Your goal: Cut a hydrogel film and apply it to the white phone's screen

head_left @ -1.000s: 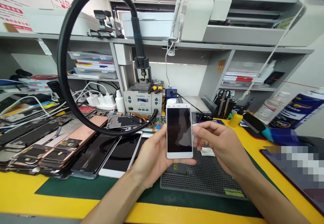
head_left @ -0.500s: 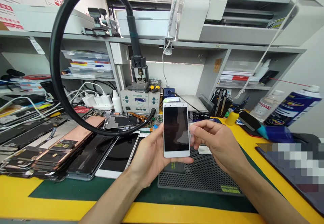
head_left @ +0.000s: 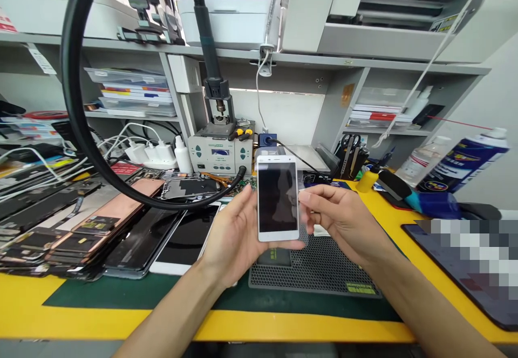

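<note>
A white smartphone [head_left: 278, 199] is held upright over the bench, its dark screen facing me and showing some reflections. My left hand [head_left: 234, 234] supports it from the left and below, with the thumb along the left edge and fingers behind and under the lower end. At the phone's right edge, my right hand [head_left: 342, 218] is closed, thumb and forefinger pinched together against the side. Whatever else may lie between those fingertips is too small to make out. Below the hands is a dark perforated mat [head_left: 319, 272].
Several phones and phone parts, including a white-framed phone [head_left: 190, 239], lie at left. A hot-air station [head_left: 220, 153] with a looping black hose [head_left: 73, 77] stands behind. At right are a blue spray can [head_left: 461, 161], a brush [head_left: 413, 196] and a dark tablet-like panel [head_left: 429, 250].
The whole view has shifted slightly, so the scene sits higher and a little left. Both hands keep their places on the phone, with the right fingertips at its right edge.
</note>
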A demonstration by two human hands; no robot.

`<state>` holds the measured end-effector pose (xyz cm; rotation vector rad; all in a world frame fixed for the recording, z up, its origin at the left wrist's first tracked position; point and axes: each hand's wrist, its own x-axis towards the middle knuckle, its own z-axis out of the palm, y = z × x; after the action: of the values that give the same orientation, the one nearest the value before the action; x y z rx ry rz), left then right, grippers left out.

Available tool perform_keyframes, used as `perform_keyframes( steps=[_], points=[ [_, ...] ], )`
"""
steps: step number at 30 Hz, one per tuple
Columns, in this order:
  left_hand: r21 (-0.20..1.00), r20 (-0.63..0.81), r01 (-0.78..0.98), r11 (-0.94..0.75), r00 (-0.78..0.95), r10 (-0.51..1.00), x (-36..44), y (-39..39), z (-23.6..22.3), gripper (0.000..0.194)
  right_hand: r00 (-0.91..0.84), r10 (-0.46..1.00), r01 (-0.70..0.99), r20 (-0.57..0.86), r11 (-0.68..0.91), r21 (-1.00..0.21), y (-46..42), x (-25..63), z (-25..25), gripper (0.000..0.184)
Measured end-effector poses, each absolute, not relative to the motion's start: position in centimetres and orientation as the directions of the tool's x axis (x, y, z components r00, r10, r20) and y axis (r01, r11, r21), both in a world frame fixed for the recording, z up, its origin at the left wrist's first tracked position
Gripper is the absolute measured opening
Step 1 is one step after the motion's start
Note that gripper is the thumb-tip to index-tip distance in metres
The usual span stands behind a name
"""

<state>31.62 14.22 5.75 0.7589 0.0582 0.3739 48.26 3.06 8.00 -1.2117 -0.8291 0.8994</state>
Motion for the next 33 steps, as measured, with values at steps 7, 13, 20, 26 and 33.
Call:
perform_keyframes(
  steps=[7, 13, 20, 26, 33],
  points=[
    [0.668, 0.087, -0.323, 0.67, 0.929, 0.361, 31.6, 13.99, 5.7, 0.052, 0.471, 0.881, -0.075, 0.053, 0.1, -0.992, 3.34, 48.06, 7.62, 0.033],
    [0.685, 0.086, -0.323, 0.653, 0.926, 0.368, 31.78, 13.92, 5.71, 0.045, 0.482, 0.875, -0.067, 0.046, 0.089, -0.994, 3.31, 47.92, 7.82, 0.033],
    [0.728, 0.053, -0.303, 0.615, 0.919, 0.39, 31.71, 13.73, 5.91, 0.042, 0.474, 0.88, -0.082, 0.032, 0.08, -0.993, 3.22, 47.86, 7.87, 0.034],
    [0.727, 0.053, -0.305, 0.615, 0.918, 0.393, 31.55, 13.65, 5.96, 0.043, 0.454, 0.89, -0.08, 0.03, 0.074, -0.994, 3.09, 47.9, 7.95, 0.035],
    [0.7, 0.059, -0.321, 0.638, 0.916, 0.397, 31.62, 13.68, 5.87, 0.044, 0.459, 0.888, -0.073, 0.032, 0.074, -0.995, 3.15, 47.85, 7.96, 0.033]
  ],
)
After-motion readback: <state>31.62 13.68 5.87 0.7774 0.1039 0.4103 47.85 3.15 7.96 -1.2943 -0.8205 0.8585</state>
